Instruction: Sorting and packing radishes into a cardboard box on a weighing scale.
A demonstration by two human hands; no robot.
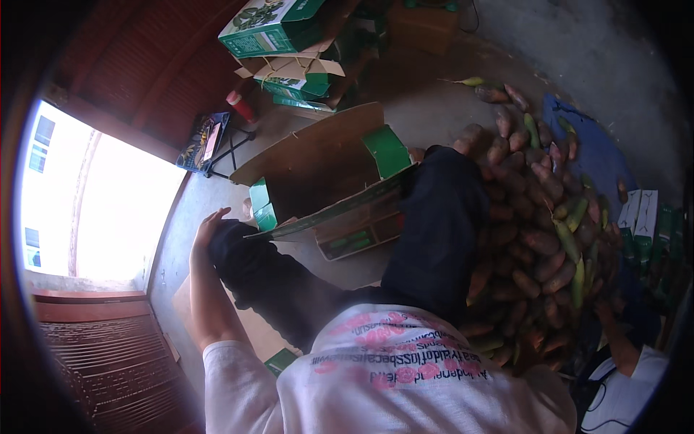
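My left hand (pixel 211 223) rests by my left knee with its fingers stretched out, holding nothing, close to the near left corner of an open carton (pixel 311 173). This carton is brown inside with green flaps and stands in front of my knees. My right arm (pixel 543 382) reaches down toward a big pile of long, brownish-pink and green produce (pixel 531 239), whose kind I cannot make out for certain. Shadow and the pile's edge keep the fingers of my right hand from showing.
Green printed cartons (pixel 278 32) are stacked beyond the open one. A small stand holds a phone (pixel 212 141) beside a red bottle (pixel 241 106). Blue sheeting (pixel 589 137) lies behind the pile. Another person's arm (pixel 620 340) reaches in at the lower right. A wooden slatted bench (pixel 108 354) stands left.
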